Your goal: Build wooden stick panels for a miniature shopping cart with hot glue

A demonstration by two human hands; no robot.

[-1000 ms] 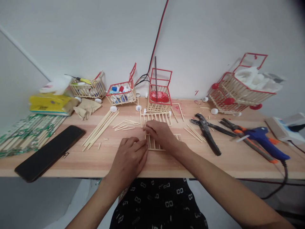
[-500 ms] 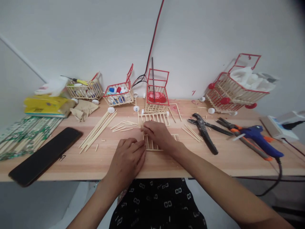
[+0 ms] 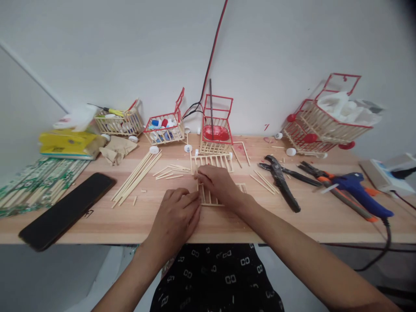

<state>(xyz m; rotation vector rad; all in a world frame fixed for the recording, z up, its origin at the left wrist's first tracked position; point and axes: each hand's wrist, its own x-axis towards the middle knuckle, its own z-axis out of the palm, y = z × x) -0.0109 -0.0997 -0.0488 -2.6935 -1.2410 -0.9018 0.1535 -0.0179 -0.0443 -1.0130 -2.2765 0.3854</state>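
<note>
Stick panel (image 3: 211,198) lies on the surface (image 3: 292,221), mostly hidden under the right hand (image 3: 219,184). The left hand (image 3: 177,214) touches its left edge. Whether either of the hands pinches it cannot be told.

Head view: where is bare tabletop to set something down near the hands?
Bare wood lies between the black phone and the left hand, and along the front edge between the right hand and the blue glue gun. The back row of stick baskets is crowded.
</note>
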